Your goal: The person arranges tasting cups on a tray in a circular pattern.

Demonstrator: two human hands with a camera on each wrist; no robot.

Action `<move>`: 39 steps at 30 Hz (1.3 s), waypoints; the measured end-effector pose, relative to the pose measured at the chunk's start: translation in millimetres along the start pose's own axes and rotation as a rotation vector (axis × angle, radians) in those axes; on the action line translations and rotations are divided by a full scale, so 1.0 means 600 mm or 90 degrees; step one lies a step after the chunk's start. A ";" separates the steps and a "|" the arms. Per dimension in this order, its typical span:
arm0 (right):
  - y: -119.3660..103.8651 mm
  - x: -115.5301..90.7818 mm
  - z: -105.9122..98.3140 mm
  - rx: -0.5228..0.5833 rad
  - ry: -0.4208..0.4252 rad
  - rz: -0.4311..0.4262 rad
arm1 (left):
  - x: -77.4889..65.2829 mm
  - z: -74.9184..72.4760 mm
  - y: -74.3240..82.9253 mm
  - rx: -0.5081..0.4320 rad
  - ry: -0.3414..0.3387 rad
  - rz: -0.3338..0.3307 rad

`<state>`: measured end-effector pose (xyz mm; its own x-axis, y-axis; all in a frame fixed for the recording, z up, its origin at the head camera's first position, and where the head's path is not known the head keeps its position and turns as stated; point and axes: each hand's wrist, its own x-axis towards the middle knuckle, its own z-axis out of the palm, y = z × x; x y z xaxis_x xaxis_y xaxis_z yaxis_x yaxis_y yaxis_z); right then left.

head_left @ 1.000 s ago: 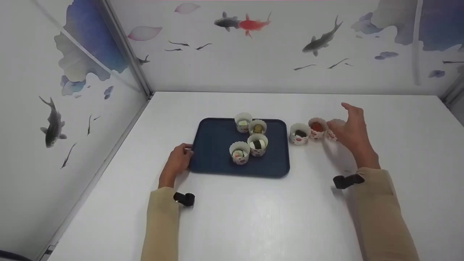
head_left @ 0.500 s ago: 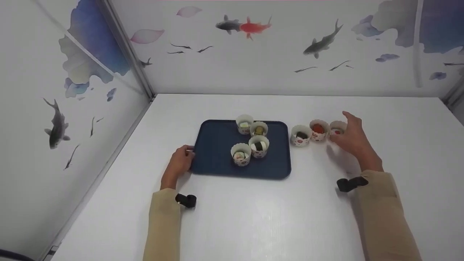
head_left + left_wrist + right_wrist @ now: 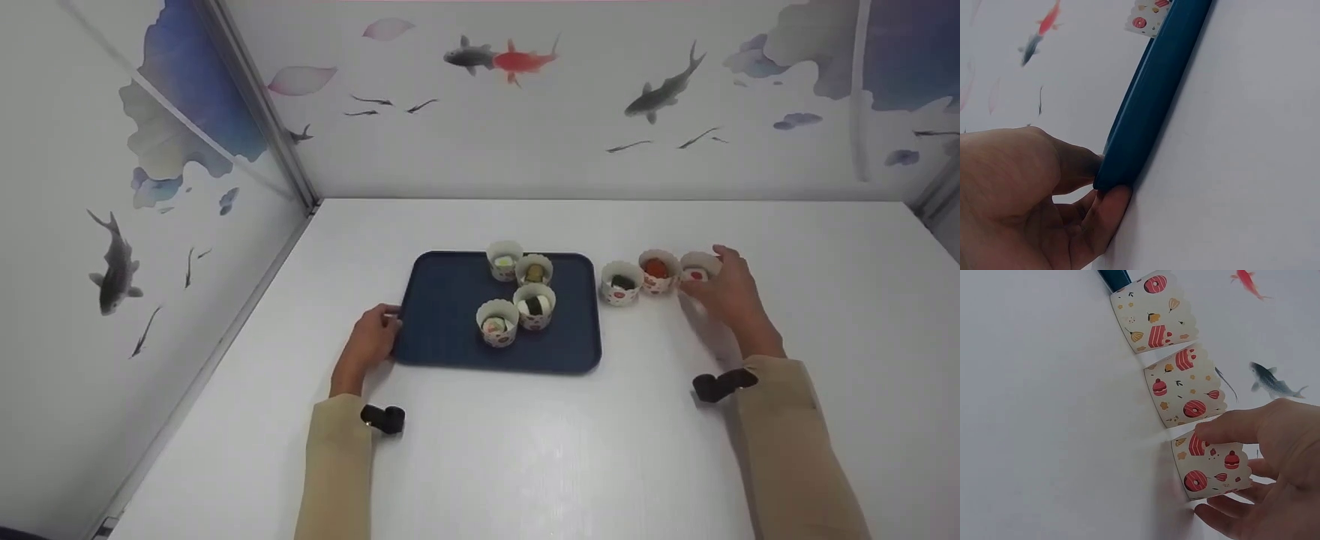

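Observation:
My left hand (image 3: 372,336) grips the left edge of the dark blue tray (image 3: 439,311). In the left wrist view, the thumb lies on the tray's rim (image 3: 1143,104) and fingers curl beneath it. Several printed paper cups with small sushi pieces stand on the tray; the nearest cup (image 3: 497,324) holds a roll. To the right of the tray, my right hand (image 3: 729,296) holds the rightmost paper cup (image 3: 1213,467), thumb on one side and fingers around the other. A white piece with a red spot (image 3: 696,275) sits inside that cup.
Between the tray and my right hand stand two more paper cups: one with a dark-topped piece (image 3: 622,284), one with a red-orange piece (image 3: 657,270). A white wall (image 3: 547,161) with painted fish rises behind the white table (image 3: 540,450).
My right hand has come down onto the rightmost cup, and its fingers have closed around it. The left hand stays at the tray edge. The cups have not visibly moved.

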<state>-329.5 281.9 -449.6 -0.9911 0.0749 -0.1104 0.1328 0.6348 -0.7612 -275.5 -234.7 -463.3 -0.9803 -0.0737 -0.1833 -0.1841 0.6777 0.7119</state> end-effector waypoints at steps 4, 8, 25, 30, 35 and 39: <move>0.005 -0.001 0.001 0.013 0.015 0.025 | -0.001 0.001 0.000 0.000 -0.003 -0.005; 0.001 -0.003 -0.003 0.028 0.026 0.037 | -0.001 0.001 0.000 -0.003 -0.004 -0.010; -0.040 -0.018 -0.018 0.043 0.122 0.012 | -0.002 0.001 -0.002 -0.014 0.002 0.006; -0.059 -0.029 -0.015 0.037 0.132 -0.016 | -0.002 0.002 -0.004 -0.015 -0.006 0.005; -0.081 -0.035 -0.007 0.039 0.130 -0.039 | 0.000 0.000 0.000 -0.020 0.000 0.009; -0.094 -0.039 0.010 0.037 0.105 -0.054 | -0.002 0.001 0.001 -0.016 0.002 0.005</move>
<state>-313.9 239.7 -407.7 -0.9869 0.1508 0.0580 0.0445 0.5986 -0.7998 -274.6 -234.0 -463.3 -0.9818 -0.0712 -0.1762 -0.1788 0.6594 0.7303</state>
